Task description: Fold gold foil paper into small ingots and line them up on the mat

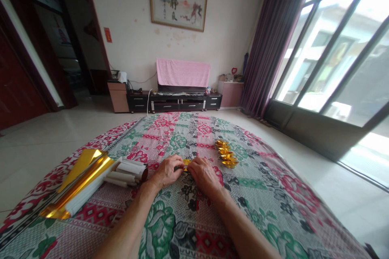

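Note:
A small piece of gold foil point(186, 164) lies between my two hands at the middle of the patterned cloth point(188, 194). My left hand point(169, 171) pinches its left side with fingers bent. From the right, my right hand point(203, 173) grips it too, its fingers closed and partly covering it. Several folded gold foil pieces point(226, 154) stand in a row to the right of my hands. Gold foil sheets point(86, 174), partly rolled, rest at the left, with white paper rolls point(127, 170) beside them.
The cloth covers a wide rounded surface. Beyond it, a black low cabinet point(179, 103) stands against the wall, with a pink cloth point(183, 73) draped above. A purple curtain point(264, 44) and large windows are on the right, a dark doorway on the left.

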A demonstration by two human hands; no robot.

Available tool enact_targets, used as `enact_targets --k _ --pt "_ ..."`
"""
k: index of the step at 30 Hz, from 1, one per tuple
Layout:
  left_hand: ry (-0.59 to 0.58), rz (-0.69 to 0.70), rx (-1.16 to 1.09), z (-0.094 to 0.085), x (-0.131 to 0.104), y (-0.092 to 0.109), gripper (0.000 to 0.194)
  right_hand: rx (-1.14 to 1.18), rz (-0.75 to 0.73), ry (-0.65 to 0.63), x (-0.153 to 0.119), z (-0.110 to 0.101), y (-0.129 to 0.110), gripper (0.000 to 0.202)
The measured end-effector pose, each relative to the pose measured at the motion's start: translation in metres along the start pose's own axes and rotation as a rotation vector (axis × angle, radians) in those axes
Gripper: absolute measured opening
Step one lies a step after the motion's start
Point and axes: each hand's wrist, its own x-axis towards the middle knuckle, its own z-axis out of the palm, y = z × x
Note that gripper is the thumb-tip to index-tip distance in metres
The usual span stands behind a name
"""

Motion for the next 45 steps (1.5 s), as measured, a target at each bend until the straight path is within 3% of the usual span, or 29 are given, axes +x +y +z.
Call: enact_targets --k 6,14,22,26,36,45 --pt "-0.018 0.001 -0.014 -0.001 0.000 0.001 0.014 -0.044 0.040 -0.027 0.004 -0.001 -0.002 0.023" --pt "-0.025 0.033 0.052 0.000 0.002 0.004 0.013 0.168 -0.086 -0.016 0.004 -0.001 0.016 0.016" --pt "-0.013 0.027 0.149 0.001 0.003 0.007 0.022 0.116 -0.027 0.040 0.004 0.002 0.011 0.011" --pt "0.001 0.011 0.163 0.001 0.003 0.008 0.024 0.064 -0.051 0.045 0.002 0.001 0.009 0.018" --pt "0.035 0.012 0.045 0.000 0.001 0.006 0.021 0.030 -0.005 0.067 0.004 0.003 0.008 0.023" --pt "0.104 -0.064 0.116 0.010 0.005 -0.003 0.030 0.025 0.054 0.089 0.008 0.009 0.010 0.025"
